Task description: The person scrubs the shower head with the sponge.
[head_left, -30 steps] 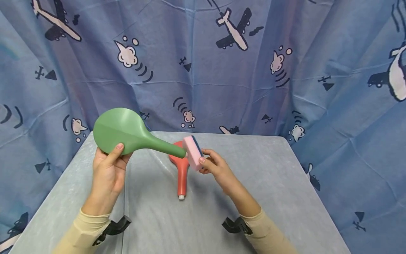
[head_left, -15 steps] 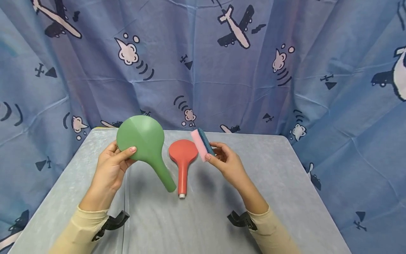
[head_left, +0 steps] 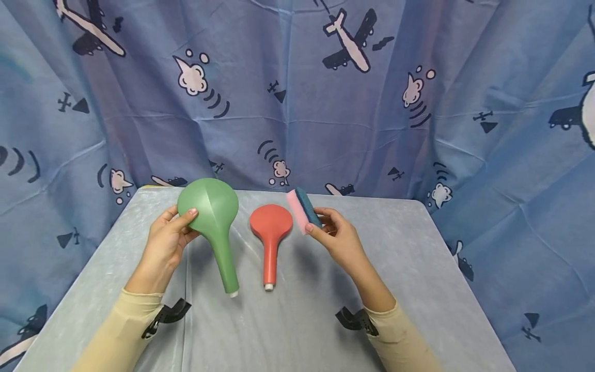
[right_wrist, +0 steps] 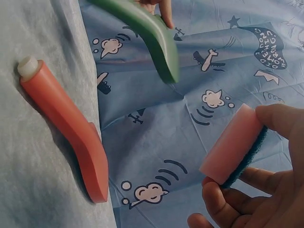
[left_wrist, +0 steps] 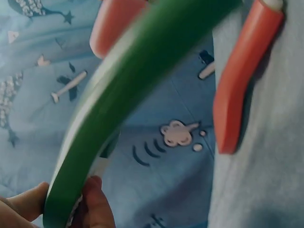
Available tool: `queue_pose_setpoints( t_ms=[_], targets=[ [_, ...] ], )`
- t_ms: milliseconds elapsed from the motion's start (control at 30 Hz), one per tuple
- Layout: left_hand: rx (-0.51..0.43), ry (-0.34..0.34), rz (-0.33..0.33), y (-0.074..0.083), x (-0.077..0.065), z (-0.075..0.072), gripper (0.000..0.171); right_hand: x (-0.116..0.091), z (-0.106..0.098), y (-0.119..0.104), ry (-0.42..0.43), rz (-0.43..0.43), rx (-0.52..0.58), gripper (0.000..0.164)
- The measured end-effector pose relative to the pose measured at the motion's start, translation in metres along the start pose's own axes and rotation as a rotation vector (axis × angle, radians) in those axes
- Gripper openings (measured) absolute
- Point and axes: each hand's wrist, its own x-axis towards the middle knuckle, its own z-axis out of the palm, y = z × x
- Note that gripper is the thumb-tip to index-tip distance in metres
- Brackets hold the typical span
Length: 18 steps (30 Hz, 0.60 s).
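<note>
My left hand (head_left: 165, 243) grips the edge of a green shower head (head_left: 211, 206) by its round head, thumb on the smooth back. Its handle slants down toward the front, with a white end piece. On the table lies a red shower head (head_left: 270, 223), smooth back up, its handle pointing toward me and tipped with a white connector. To the right of it, my right hand (head_left: 341, 237) pinches a sponge (head_left: 304, 209) in the air between thumb and fingers. The sponge has a pink side (right_wrist: 232, 142) and a dark teal scouring side. Sponge and green shower head are apart.
A grey cloth-covered table (head_left: 381, 258) spreads beneath both hands. Behind and around it hangs a blue curtain (head_left: 297, 103) printed with planes. Black camera mounts sit on both wrists.
The green shower head has swung from pointing right, near the sponge, to handle downward beside the red one. The right hand has drawn the sponge rightward and turned its teal side more into view.
</note>
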Motion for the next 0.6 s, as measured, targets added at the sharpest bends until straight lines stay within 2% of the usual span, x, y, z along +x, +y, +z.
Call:
queue_pose_setpoints(
  t_ms=[67,133,333,467,600],
  targets=[
    [-0.006,-0.002,-0.042,-0.002,0.007,-0.007,0.016,0.001,0.001,0.001,0.002,-0.002,-0.005,0.061],
    [-0.009,-0.031,-0.089,-0.004,0.014,-0.015,0.007,0.001,0.002,0.002,0.001,-0.001,-0.008,0.061],
    [0.015,-0.144,-0.197,-0.014,0.037,-0.040,0.015,0.002,0.003,0.005,0.005,0.012,-0.006,0.061],
    [0.026,-0.147,-0.240,-0.024,0.048,-0.051,0.016,0.002,0.002,0.006,-0.002,0.013,-0.010,0.062],
    [0.026,-0.128,-0.246,-0.032,0.056,-0.057,0.019,0.003,0.003,0.005,-0.001,0.010,-0.007,0.062]
  ],
)
